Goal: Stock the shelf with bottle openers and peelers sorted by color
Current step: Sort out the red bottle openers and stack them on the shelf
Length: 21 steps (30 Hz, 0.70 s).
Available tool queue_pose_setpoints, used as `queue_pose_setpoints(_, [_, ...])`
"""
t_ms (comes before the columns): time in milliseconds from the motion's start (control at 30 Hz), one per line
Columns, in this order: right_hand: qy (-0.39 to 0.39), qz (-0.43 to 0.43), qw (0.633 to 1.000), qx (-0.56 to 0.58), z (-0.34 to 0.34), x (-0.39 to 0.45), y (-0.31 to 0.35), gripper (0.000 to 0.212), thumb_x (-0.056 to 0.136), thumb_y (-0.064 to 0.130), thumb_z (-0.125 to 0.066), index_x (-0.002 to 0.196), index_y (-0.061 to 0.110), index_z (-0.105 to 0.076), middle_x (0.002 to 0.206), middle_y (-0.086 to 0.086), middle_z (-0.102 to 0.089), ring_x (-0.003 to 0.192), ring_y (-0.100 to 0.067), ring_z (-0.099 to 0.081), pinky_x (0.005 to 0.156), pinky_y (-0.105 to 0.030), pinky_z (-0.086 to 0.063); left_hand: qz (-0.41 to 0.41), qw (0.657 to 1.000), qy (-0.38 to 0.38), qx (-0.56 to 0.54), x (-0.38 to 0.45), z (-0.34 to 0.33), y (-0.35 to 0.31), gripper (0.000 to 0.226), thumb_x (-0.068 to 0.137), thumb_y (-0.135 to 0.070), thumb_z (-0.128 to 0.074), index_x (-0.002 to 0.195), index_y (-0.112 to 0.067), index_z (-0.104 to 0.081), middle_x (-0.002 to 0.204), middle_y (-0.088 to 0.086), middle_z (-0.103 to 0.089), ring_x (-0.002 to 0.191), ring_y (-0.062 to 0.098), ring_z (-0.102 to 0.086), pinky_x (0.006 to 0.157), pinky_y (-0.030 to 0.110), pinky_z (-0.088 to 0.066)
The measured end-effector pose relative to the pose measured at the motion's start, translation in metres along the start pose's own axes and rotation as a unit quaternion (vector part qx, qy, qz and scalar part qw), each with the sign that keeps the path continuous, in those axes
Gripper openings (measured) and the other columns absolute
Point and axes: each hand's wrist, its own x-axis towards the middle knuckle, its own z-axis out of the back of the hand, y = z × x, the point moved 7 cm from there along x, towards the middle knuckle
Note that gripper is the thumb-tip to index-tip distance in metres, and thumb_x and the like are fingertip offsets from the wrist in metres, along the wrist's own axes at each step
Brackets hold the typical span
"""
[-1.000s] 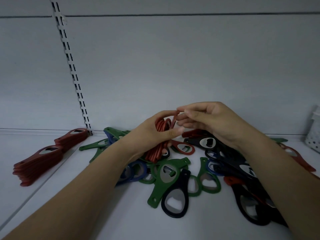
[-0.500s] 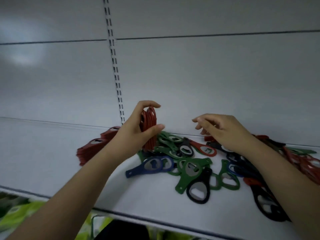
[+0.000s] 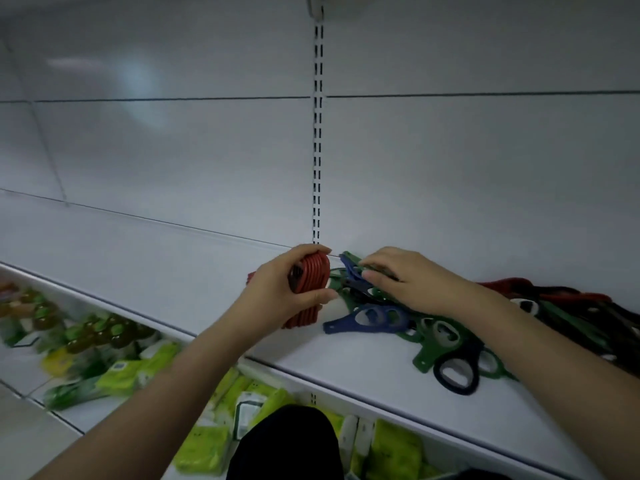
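My left hand (image 3: 277, 292) grips a stack of red bottle openers (image 3: 309, 289), held on edge just above the white shelf (image 3: 207, 289). An earlier red stack (image 3: 250, 277) peeks out behind that hand. My right hand (image 3: 412, 282) rests palm down on the mixed pile of green, blue, black and red openers (image 3: 450, 334), fingertips on a blue opener (image 3: 351, 270). Another blue opener (image 3: 367, 318) lies flat at the pile's near left edge. A black opener (image 3: 455, 370) and a green one (image 3: 433, 344) lie nearest the shelf front.
A slotted upright (image 3: 317, 133) runs down the white back wall. The lower shelf holds green and yellow packets (image 3: 145, 368) and bottles (image 3: 45, 317). More red and black openers (image 3: 571, 303) trail off to the right. My dark-clothed knee (image 3: 287, 445) shows at the bottom.
My view swung left and down. My left hand carried the red stack down toward the shelf beside the earlier red stack. My right hand dropped onto the pile and touched a blue opener.
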Motion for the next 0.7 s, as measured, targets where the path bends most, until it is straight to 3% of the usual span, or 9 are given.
queue_pose_setpoints(100, [0.027, 0.024, 0.999, 0.008, -0.021, 0.025, 0.027, 0.035, 0.102, 0.046, -0.042, 0.121, 0.024, -0.061, 0.114, 0.004, -0.059, 0.103, -0.011, -0.055, 0.095, -0.035, -0.047, 0.045, 0.997, 0.03, 0.06, -0.004, 0.037, 0.003, 0.056, 0.071, -0.041, -0.083, 0.122, -0.034, -0.059, 0.106, -0.004, -0.07, 0.08, 0.009, -0.074, 0.076, 0.032, -0.062])
queue_pose_setpoints(200, [0.044, 0.057, 0.997, 0.007, -0.045, 0.049, 0.052, 0.045, 0.1, 0.053, -0.042, 0.136, 0.028, -0.053, 0.134, 0.009, -0.054, 0.122, -0.011, -0.051, 0.105, -0.033, -0.042, 0.09, 0.972, 0.034, 0.213, -0.007, 0.072, 0.009, 0.057, 0.074, -0.042, -0.084, 0.121, -0.029, -0.055, 0.102, -0.009, -0.064, 0.079, 0.005, -0.067, 0.066, 0.015, -0.055])
queue_pose_setpoints(233, [0.045, 0.062, 0.997, 0.008, -0.052, 0.054, 0.058, 0.049, 0.1, 0.053, -0.042, 0.141, 0.028, -0.049, 0.142, 0.009, -0.049, 0.129, -0.011, -0.047, 0.11, -0.032, -0.037, 0.125, 0.963, 0.035, 0.237, -0.008, 0.082, 0.015, 0.057, 0.073, -0.043, -0.084, 0.118, -0.027, -0.053, 0.098, -0.011, -0.063, 0.076, 0.003, -0.066, 0.061, 0.014, -0.054])
queue_pose_setpoints(300, [0.042, 0.068, 0.997, 0.008, -0.066, 0.059, 0.067, 0.054, 0.101, 0.052, -0.042, 0.148, 0.026, -0.041, 0.153, 0.007, -0.039, 0.139, -0.012, -0.038, 0.117, -0.029, -0.028, 0.206, 0.952, 0.06, 0.219, -0.011, 0.092, 0.032, 0.052, 0.074, -0.036, -0.085, 0.111, -0.017, -0.053, 0.091, -0.005, -0.069, 0.068, 0.009, -0.072, 0.065, 0.029, -0.061])
queue_pose_setpoints(367, [0.05, 0.075, 0.996, 0.008, -0.078, 0.057, 0.071, 0.056, 0.101, 0.05, -0.041, 0.15, 0.023, -0.038, 0.157, 0.004, -0.035, 0.142, -0.012, -0.034, 0.118, -0.025, -0.023, 0.248, 0.938, 0.093, 0.225, -0.016, 0.094, 0.043, 0.051, 0.074, -0.034, -0.086, 0.111, -0.011, -0.059, 0.092, 0.003, -0.073, 0.074, 0.017, -0.074, 0.072, 0.04, -0.062])
queue_pose_setpoints(500, [0.055, 0.052, 0.997, 0.034, -0.08, 0.052, 0.061, 0.056, 0.102, 0.048, -0.041, 0.15, 0.02, -0.038, 0.154, -0.001, -0.039, 0.14, -0.013, -0.035, 0.112, -0.018, -0.021, 0.24, 0.873, 0.162, 0.391, -0.02, 0.085, 0.05, 0.062, 0.073, -0.053, -0.081, 0.119, -0.015, -0.064, 0.111, 0.003, -0.065, 0.093, 0.019, -0.059, 0.073, 0.027, -0.047])
queue_pose_setpoints(600, [0.062, 0.042, 0.997, 0.031, -0.081, 0.052, 0.054, 0.061, 0.1, 0.053, -0.039, 0.152, 0.02, -0.036, 0.158, 0.002, -0.033, 0.144, -0.011, -0.03, 0.112, -0.016, -0.016, 0.242, 0.851, 0.186, 0.428, -0.015, 0.075, 0.055, 0.056, 0.069, -0.057, -0.081, 0.097, -0.011, -0.064, 0.093, 0.003, -0.064, 0.079, 0.018, -0.057, 0.067, 0.029, -0.045])
queue_pose_setpoints(667, [0.067, 0.035, 0.996, 0.036, -0.082, 0.052, 0.051, 0.063, 0.099, 0.054, -0.04, 0.153, 0.022, -0.033, 0.161, 0.005, -0.028, 0.146, -0.01, -0.026, 0.115, -0.018, -0.014, 0.243, 0.843, 0.18, 0.445, -0.008, 0.072, 0.055, 0.051, 0.069, -0.053, -0.083, 0.076, -0.013, -0.052, 0.073, 0.0, -0.053, 0.064, 0.014, -0.048, 0.062, 0.028, -0.04])
queue_pose_setpoints(700, [0.071, 0.033, 0.996, 0.036, -0.083, 0.052, 0.05, 0.063, 0.1, 0.054, -0.041, 0.154, 0.023, -0.033, 0.161, 0.005, -0.026, 0.147, -0.01, -0.024, 0.115, -0.018, -0.013, 0.244, 0.836, 0.186, 0.454, -0.004, 0.07, 0.053, 0.052, 0.07, -0.052, -0.083, 0.075, -0.012, -0.051, 0.071, -0.001, -0.051, 0.065, 0.016, -0.048, 0.063, 0.028, -0.039])
